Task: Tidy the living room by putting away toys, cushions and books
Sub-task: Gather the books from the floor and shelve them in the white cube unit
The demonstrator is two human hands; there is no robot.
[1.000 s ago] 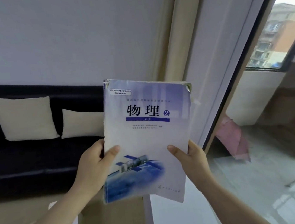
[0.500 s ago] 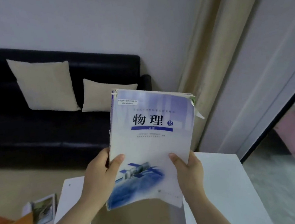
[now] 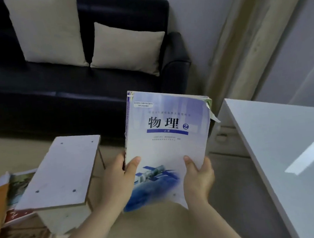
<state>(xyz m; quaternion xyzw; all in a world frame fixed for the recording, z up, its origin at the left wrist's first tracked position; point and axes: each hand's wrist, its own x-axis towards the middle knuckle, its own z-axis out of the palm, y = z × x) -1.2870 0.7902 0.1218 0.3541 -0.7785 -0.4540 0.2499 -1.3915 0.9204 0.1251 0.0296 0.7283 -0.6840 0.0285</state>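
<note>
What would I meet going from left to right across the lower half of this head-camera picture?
Pile of books → small white wooden stand → blue textbook → white table.

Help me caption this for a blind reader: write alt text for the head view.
Left hand and right hand hold a worn blue physics textbook, thumbs on its cover. Behind: dark sofa with two beige cushions; white stool left, white table right.
</note>
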